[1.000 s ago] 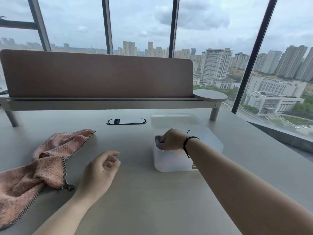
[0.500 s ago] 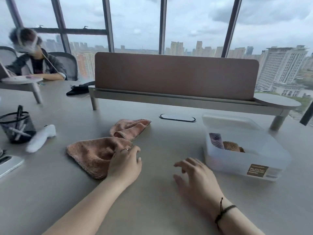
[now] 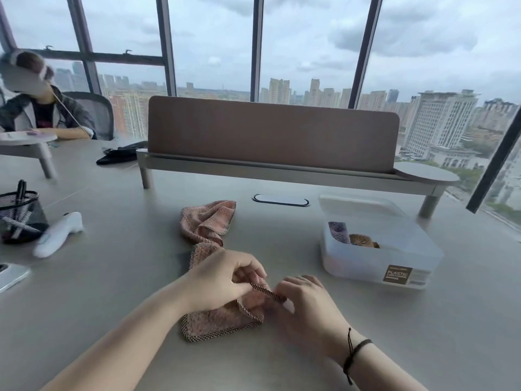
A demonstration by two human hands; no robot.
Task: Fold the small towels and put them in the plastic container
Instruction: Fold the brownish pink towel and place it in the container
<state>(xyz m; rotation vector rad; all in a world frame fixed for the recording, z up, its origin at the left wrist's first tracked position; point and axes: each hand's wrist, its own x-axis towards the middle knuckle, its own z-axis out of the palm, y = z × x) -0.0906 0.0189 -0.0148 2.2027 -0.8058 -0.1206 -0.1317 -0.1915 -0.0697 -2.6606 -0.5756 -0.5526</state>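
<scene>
two folded towels (image 3: 349, 235) lie in the plastic container (image 3: 394, 258).

Single head-worn wide-angle view, facing forward and down across the desk (image 3: 112, 277) toward the windows (image 3: 310, 52), hands close below.

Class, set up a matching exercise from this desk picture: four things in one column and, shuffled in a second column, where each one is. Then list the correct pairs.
Things
1. pink towel
2. purple towel
3. plastic container
4. mesh pen holder

Places
A. at the desk's far left edge
B. pinched between the left hand and the right hand
C. on the desk, right of both hands
D. inside the container, beside a brown towel

Pairs: 1-B, 2-D, 3-C, 4-A
</scene>
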